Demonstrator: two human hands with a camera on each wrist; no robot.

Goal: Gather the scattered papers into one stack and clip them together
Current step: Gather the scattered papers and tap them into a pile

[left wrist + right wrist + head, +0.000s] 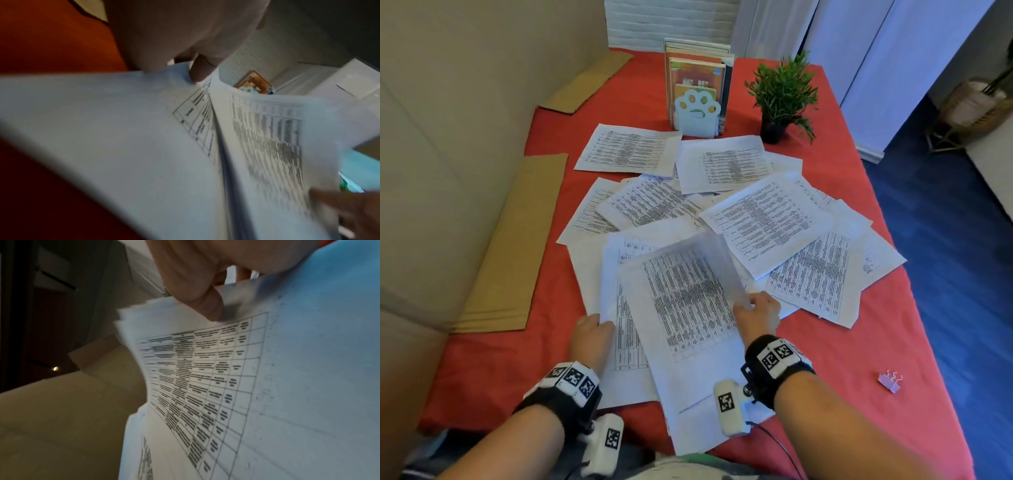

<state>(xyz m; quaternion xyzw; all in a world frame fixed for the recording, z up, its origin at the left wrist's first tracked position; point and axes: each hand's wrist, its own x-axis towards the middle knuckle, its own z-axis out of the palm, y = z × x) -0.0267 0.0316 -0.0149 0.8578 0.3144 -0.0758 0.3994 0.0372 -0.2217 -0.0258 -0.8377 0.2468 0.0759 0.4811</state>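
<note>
Papers printed with tables lie scattered and overlapping across the red-covered desk, spreading from just in front of the book stand down to the near edge. Nearest the person, a small gathered bundle is lifted at its far end, its near end overhanging the desk edge. The right hand pinches the bundle's right edge, thumb on top and fingers curled underneath; the right wrist view shows the thumb pressed on the top sheet above several fanned sheet edges. The left hand grips the left edge of the sheets below the bundle, with the thumb laid on the paper in the left wrist view. A pink binder clip lies on the cloth, well to the right of the bundle and apart from every sheet. A small potted plant stands just right of the book stand. Flat cardboard pieces lie along the desk's left side, left of the papers.
</note>
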